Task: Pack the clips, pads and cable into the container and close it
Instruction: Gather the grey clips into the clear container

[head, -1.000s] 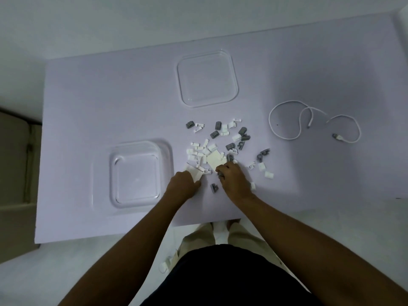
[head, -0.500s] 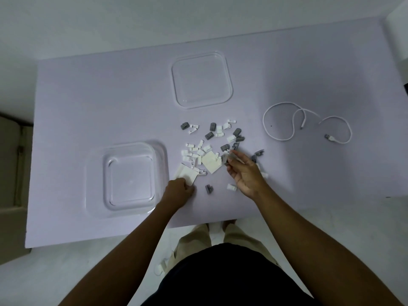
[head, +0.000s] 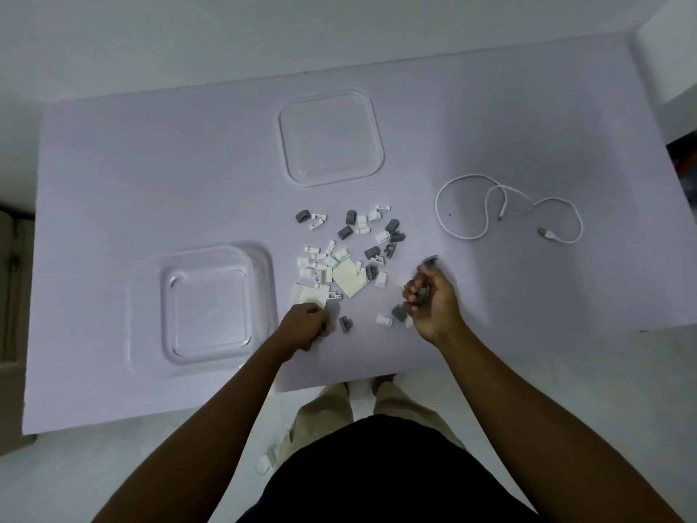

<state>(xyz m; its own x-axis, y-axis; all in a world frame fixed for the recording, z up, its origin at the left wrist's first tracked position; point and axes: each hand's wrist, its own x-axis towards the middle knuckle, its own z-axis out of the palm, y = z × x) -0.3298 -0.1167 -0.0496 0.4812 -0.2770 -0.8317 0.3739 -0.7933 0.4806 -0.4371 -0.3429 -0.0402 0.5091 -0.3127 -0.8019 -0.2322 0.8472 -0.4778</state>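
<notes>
Several grey and white clips (head: 350, 243) lie scattered mid-table, with white square pads (head: 349, 278) among them. The clear container (head: 260, 296) sits open at the left, nothing inside it. Its clear lid (head: 373, 160) lies flat farther back. A white cable (head: 490, 209) is looped at the right. My left hand (head: 305, 324) is curled at the near edge of a white pad (head: 307, 294); whether it grips it is unclear. My right hand (head: 432, 296) is lifted right of the pile, fingers closed around grey clips.
The table's near edge (head: 339, 386) runs just below my hands. Three loose clips (head: 384, 318) lie between my hands. A small white piece (head: 266, 460) lies on the floor by my legs. A dark object (head: 684, 164) sits past the table's right edge.
My right hand has lifted out of the pile and moved right, closing on grey clips. My left hand stays by the white pad. The camera view shifted slightly.
</notes>
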